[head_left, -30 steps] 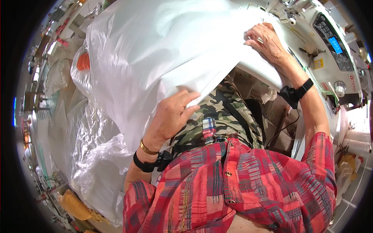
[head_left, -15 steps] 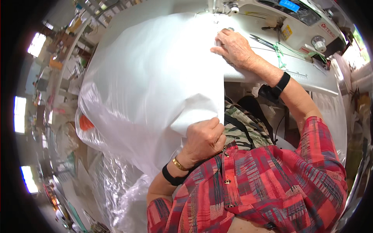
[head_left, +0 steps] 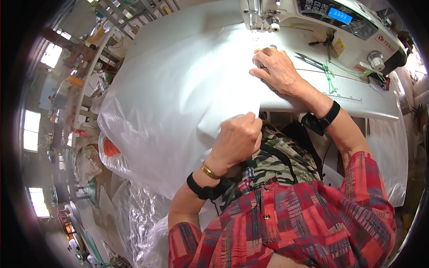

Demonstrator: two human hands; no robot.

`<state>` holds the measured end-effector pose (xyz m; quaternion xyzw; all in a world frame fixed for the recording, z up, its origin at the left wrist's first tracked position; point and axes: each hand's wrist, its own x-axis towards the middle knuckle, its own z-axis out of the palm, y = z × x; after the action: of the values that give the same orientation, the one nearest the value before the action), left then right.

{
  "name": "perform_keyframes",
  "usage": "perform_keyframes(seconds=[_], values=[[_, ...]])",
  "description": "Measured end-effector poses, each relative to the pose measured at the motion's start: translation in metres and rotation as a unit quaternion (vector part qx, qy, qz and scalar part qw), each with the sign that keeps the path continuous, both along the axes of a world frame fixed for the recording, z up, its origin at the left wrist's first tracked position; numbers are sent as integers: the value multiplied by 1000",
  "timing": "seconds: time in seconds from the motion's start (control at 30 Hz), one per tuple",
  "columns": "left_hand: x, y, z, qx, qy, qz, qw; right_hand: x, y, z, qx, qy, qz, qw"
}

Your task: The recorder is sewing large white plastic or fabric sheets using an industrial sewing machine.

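A large sheet of white woven fabric (head_left: 178,94) lies across the sewing table and hangs over its near edge. My left hand (head_left: 237,140) grips the near edge of this fabric in a closed fist. My right hand (head_left: 277,69) presses flat on the fabric's far corner, just in front of the needle of the white sewing machine (head_left: 313,15). Both wrists wear black bands, and the left also has a gold bracelet.
Snips (head_left: 310,60) and green thread (head_left: 333,76) lie on the white table (head_left: 357,100) right of my right hand. Clear plastic bags (head_left: 138,210) and more white material pile on the floor at left, one with an orange object (head_left: 109,147).
The fabric has come down from being held up in the air and now lies spread on the table. My right hand has moved with its corner to the needle.
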<state>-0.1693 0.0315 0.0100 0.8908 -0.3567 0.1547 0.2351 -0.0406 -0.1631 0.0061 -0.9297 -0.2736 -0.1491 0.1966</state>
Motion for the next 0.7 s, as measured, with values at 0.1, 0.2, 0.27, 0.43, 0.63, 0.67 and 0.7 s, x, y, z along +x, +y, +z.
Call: perform_keyframes(seconds=[0.1,0.2,0.27,0.43,0.63,0.67,0.7], values=[[29,-9,1,24,-4,9,1000,2,-4,-3,21,10,1,1000],[58,-18,4,58,-14,15,998,7,-5,-4,50,-12,11,999],[78,-26,10,72,-24,24,997,9,-6,-4,75,-29,9,997],[118,-30,24,79,-32,46,995,13,3,-6,108,-42,24,993],[157,-46,13,71,-20,88,993,11,-2,-1,100,16,4,995],[158,-46,13,50,-15,102,993,8,-2,1,106,10,3,994],[158,-43,12,29,-9,117,993,6,0,0,113,4,2,994]])
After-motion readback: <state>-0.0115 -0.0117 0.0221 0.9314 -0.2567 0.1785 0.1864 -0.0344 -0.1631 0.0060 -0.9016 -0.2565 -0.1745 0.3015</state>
